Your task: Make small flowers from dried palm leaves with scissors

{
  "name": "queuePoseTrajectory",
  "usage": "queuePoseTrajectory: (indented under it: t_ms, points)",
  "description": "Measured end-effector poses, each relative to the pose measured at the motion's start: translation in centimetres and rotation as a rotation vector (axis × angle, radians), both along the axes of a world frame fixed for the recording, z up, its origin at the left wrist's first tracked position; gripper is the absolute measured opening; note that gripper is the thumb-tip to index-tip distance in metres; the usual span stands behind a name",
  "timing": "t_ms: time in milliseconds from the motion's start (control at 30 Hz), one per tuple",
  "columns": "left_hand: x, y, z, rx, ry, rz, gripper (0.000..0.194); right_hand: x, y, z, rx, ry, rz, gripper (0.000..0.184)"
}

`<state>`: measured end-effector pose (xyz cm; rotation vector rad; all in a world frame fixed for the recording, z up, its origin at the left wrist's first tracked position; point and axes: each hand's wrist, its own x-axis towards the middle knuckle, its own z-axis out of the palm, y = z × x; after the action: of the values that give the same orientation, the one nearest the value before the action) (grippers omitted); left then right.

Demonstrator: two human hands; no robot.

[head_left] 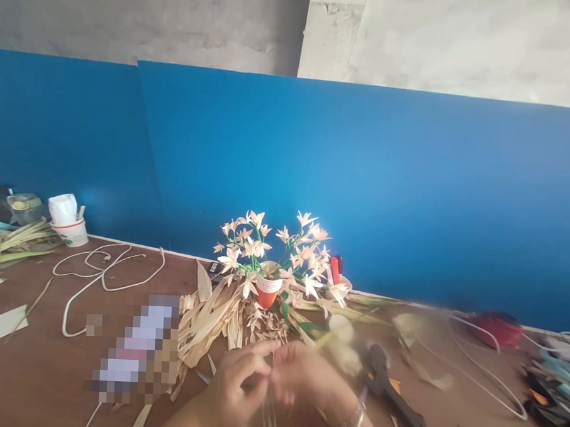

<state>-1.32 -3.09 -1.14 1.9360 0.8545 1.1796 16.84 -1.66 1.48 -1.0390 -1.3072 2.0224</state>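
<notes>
My left hand (234, 381) and my right hand (301, 373) meet at the front of the table, fingertips pinched together almost touching. What lies between the fingers is too small and blurred to name; a thin pale sliver shows there. Just beyond them, small pale flower pieces (261, 326) lie in a heap. Behind these stands a paper cup (267, 291), white above and orange-red below, with green-stemmed cream flowers (252, 247) spreading from it to both sides. Dried husks (214, 327) are piled left of the cup.
A black glue gun (393, 391) lies right of my hands. White cables (85, 293) curl at the left, near a pixelated object (137, 345). White cups (70, 223) stand back left. A red item (500, 328) and tools (549, 389) sit at the right. A blue panel (362, 179) closes the back.
</notes>
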Motion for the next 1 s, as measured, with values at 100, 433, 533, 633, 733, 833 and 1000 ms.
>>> queuePoseTrajectory:
  t_ms: [100,433,533,633,733,833,1000]
  points:
    - [0.0,0.0,-0.1,-0.030,-0.021,-0.016,0.015,0.0,0.1,-0.3,-0.017,0.014,0.026,0.032]
    - [0.5,0.3,1.0,-0.076,-0.088,0.060,0.015,-0.5,0.6,-1.0,0.021,-0.041,-0.176,0.037]
    - [0.6,0.6,0.6,-0.101,-0.110,0.121,0.013,-0.7,0.5,-0.9,0.090,-0.104,-0.252,0.031]
    - [0.9,0.9,0.1,-0.170,-0.107,0.229,0.008,-0.8,0.4,-0.9,0.356,-0.288,-0.347,0.008]
    - [1.4,1.1,0.0,-0.268,-0.115,0.264,0.004,-1.1,0.2,-0.9,0.572,-0.423,-0.409,0.010]
    - [1.8,1.3,-0.1,-0.459,-0.264,0.203,0.006,-1.6,0.3,-1.0,0.389,-0.353,-0.445,0.007]
    - [2.1,1.4,0.1,-0.695,-0.426,0.129,0.019,-2.3,0.3,-0.6,0.102,-0.166,-0.405,0.008]
